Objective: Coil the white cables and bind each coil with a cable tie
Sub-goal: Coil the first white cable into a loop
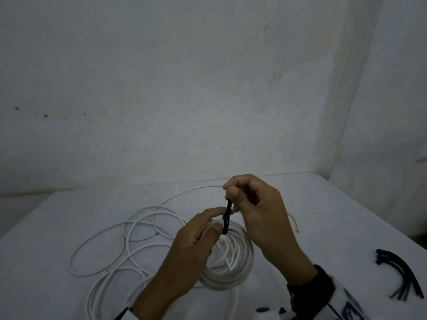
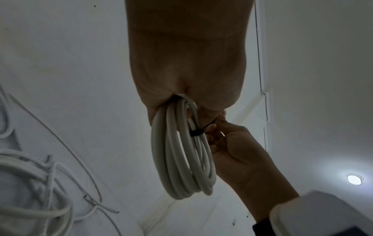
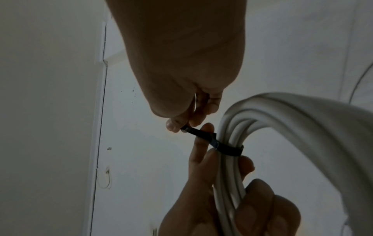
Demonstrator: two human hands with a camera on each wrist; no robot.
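Loose cable (image 1: 129,241) lies in tangled loops on the table (image 1: 323,215), far left; count of separate cables there: cannot tell. One cut end shows in the left wrist view.

Left hand (image 1: 194,248) grips one coil (image 1: 233,262), held up above the table, fingers curled round the bundled turns. About five turns count in the left wrist view.

One black tie (image 1: 227,218) is wrapped round the coil's top, tail through its head and standing up.

Right hand (image 1: 258,211) pinches that tail between thumb and fingertips, other fingers curled. Right wrist view: tail runs taut from the pinch down to the band.

Spare ties (image 1: 402,276) lie on the table, far right, one fanned bunch of roughly five, well apart from the coil.
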